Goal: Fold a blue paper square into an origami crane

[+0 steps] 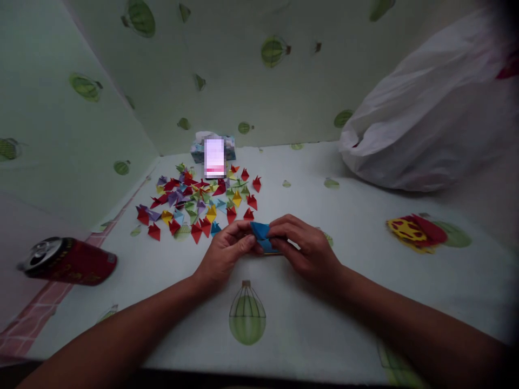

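Between my two hands is a small blue folded paper (260, 231), held just above the middle of the table. My left hand (227, 249) pinches its left side, thumb in front and fingers behind. On the other side, my right hand (306, 243) grips the right part, its fingertips covering some of the folds. Under the blue paper a thin yellowish edge shows; I cannot tell what it belongs to. Many small folded paper figures (195, 232) in red, yellow, purple, green and blue lie spread out just beyond my left hand.
A phone (214, 156) with a lit, blurred screen leans against a tissue box (198, 152) at the back. A red drink can (77, 262) stands at left. To the right are a white plastic bag (409, 119) and a red and yellow item (417, 232).
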A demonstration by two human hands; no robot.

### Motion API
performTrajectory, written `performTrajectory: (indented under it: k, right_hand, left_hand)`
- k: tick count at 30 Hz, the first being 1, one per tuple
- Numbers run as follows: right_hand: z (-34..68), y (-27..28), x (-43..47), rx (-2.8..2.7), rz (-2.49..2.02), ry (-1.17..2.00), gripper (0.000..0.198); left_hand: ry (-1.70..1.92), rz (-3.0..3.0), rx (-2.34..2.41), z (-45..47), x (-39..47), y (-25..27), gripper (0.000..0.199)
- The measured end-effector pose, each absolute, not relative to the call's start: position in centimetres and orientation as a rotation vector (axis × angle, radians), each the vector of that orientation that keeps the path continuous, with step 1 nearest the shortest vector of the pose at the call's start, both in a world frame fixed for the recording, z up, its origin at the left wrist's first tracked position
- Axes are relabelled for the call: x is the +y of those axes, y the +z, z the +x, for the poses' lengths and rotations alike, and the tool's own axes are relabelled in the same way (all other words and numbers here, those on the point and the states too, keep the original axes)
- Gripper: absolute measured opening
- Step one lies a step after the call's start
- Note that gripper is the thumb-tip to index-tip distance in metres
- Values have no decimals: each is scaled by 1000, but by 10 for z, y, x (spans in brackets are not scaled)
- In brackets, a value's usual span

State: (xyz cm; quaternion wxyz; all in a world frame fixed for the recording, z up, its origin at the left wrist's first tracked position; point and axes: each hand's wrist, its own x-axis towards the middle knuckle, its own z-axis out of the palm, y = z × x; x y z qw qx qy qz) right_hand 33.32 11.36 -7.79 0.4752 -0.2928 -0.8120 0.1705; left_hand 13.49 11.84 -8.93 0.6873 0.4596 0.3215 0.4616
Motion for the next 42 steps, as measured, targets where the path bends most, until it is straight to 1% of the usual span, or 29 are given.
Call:
performTrajectory:
  k: [4,8,11,13,15,18,20,22,28,35,42]
  right_hand:
    - [332,-79,113,-1993,-687,449,17]
    - [330,-79,110,-1945,-729,391,16]
    - [329,-80,108,-1912,-763,390,19]
    - [328,-82,107,-1865,-788,488,23]
    - [327,-84,105,-1754,-837,687,26]
    - [326,-82,105,-1555,-875,1023,20]
    - [326,-79,105,-1502,-898,1149,13]
    - [326,-75,106,-1497,-938,1206,15]
    - [327,-70,107,-1495,-969,1250,20]
    - [326,-72,107,-1559,-877,1246,11]
    - [328,-72,107,-1648,-912,1200,13]
  left_hand:
    - [1055,1025,718,134,119,-91,22]
    - [1067,1035,723,134,119,-90,19]
    - [1117,1084,734,135,117,-88,17]
    - [1156,1119,753,135,115,-85,16]
    - [1194,1151,772,136,114,-83,14]
    - [1246,1194,790,137,113,-81,13]
    - [1262,1225,796,137,113,-81,12]
    - [1272,1268,801,137,114,-82,11]
    - [1280,1372,842,136,113,-81,8]
    - [1229,1332,880,136,112,-78,10]
    - [1191,1347,895,133,112,-81,7]
